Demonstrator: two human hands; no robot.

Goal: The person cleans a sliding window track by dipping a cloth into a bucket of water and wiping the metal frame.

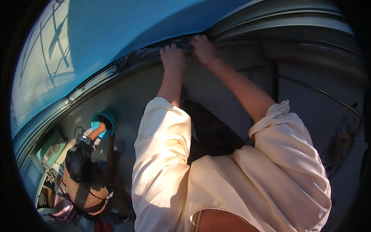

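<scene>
Both my arms reach forward, in cream sleeves pushed up towards the elbows, to a long metal rail [107, 73] along the lower edge of a blue panel [121, 26]. My left hand [174, 56] rests on the rail with its fingers bent over the edge. Close by on the right, my right hand [203, 49] touches the same rail, fingers curled. A dark, crumpled strip [130, 59] lies along the rail left of my hands; its material is unclear. Shadow and the backs of my hands hide whether anything is between the fingers.
At lower left, a person [84, 174] with a head-worn device [84, 139] has one hand inside a teal bucket [95, 123]. A green case [53, 150] and pink cloth [63, 206] lie beside them. A thin metal bar [318, 90] runs along the right.
</scene>
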